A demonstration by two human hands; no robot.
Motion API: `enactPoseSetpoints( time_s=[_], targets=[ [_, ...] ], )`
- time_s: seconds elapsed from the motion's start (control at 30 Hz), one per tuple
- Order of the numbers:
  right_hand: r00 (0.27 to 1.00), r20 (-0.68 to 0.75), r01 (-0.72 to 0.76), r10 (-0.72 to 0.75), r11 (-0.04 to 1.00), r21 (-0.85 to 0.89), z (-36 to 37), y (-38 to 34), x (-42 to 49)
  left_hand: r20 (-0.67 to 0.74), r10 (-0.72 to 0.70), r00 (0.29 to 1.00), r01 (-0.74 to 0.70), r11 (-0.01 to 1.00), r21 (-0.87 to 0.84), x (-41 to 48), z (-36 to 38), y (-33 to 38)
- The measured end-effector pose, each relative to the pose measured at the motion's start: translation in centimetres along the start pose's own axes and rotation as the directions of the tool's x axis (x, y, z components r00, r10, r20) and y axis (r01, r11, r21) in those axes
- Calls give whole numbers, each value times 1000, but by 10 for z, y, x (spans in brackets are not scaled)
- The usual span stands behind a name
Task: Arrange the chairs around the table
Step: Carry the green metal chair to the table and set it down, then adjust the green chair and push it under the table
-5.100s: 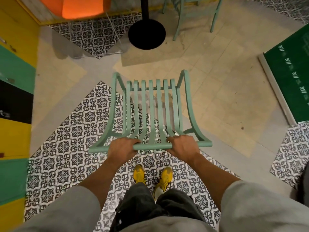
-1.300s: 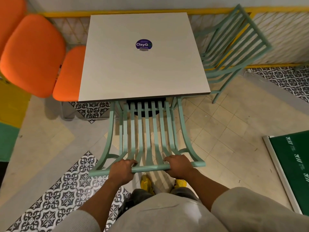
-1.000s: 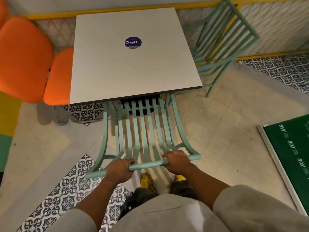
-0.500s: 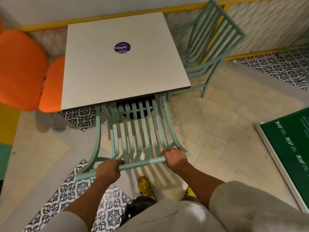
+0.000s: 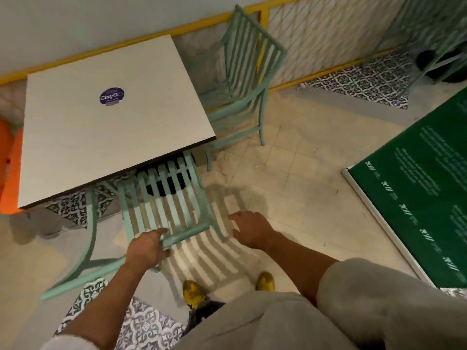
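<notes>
A mint-green slatted chair (image 5: 161,205) stands at the near side of the square pale table (image 5: 106,137), its seat tucked under the tabletop. My left hand (image 5: 145,248) rests on the chair's top rail with the fingers curled around it. My right hand (image 5: 249,229) hovers to the right of the chair with fingers spread, touching nothing. A second mint-green chair (image 5: 242,79) stands at the table's right side, by the wall. An orange chair (image 5: 8,170) shows at the table's left edge.
A green board (image 5: 424,188) with a white frame lies on the floor at the right. A yellow-framed lattice wall (image 5: 328,39) runs behind. Another table's black base (image 5: 439,66) and green legs are at the far right. My yellow shoes (image 5: 194,294) stand on beige tiles.
My right hand has let go of the chair's top rail and moved off to the right. The view has swung right, and the chair sits a little further under the table.
</notes>
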State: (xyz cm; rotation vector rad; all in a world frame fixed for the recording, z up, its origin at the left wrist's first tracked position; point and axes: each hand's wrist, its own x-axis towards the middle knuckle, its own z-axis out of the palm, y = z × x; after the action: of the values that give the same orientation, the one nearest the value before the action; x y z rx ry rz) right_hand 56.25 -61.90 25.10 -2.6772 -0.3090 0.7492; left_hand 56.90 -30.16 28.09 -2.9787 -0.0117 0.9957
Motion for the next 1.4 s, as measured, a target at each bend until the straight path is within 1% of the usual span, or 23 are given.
enactPoseSetpoints(
  time_s=[0.1, 0.2, 0.33, 0.47, 0.6, 0.73, 0.9, 1.03, 1.1, 1.23, 1.4],
  targets=[
    [994, -9, -106, 107, 994, 18, -26, 61, -24, 1, 123, 992, -123, 992, -31, 11, -24, 81],
    [984, -26, -178, 177, 984, -6, -48, 108, -37, -6, 234, 972, -234, 971, -44, 21, -41, 151],
    [967, -23, -253, 254, 967, 14, -78, 160, -40, 2, 312, 950, -310, 946, -90, 45, -58, 224],
    [956, -25, -291, 291, 957, 2, -109, 206, -27, 62, 377, 924, -366, 919, -147, 88, -70, 275],
    [947, -45, -320, 319, 947, -25, -150, 247, -4, 60, 416, 907, -405, 904, -139, 137, -88, 322],
    [943, -42, -331, 329, 942, -47, -192, 283, 20, 76, 422, 903, -412, 904, -116, 184, -118, 363],
    [934, -53, -355, 353, 934, -39, -235, 326, 55, 80, 468, 880, -458, 881, -116, 235, -158, 405],
    [939, -63, -341, 339, 940, -12, -263, 351, 82, 69, 463, 884, -448, 879, -161, 265, -188, 434],
    [941, -45, -337, 336, 942, -8, -282, 364, 104, 67, 456, 888, -437, 879, -192, 281, -202, 449],
    [962, -35, -272, 270, 961, -51, -324, 395, 153, 46, 417, 908, -394, 886, -244, 315, -225, 475],
    [990, -29, -142, 140, 985, -101, -390, 444, 230, 5, 314, 949, -297, 900, -318, 365, -260, 511]
  ],
)
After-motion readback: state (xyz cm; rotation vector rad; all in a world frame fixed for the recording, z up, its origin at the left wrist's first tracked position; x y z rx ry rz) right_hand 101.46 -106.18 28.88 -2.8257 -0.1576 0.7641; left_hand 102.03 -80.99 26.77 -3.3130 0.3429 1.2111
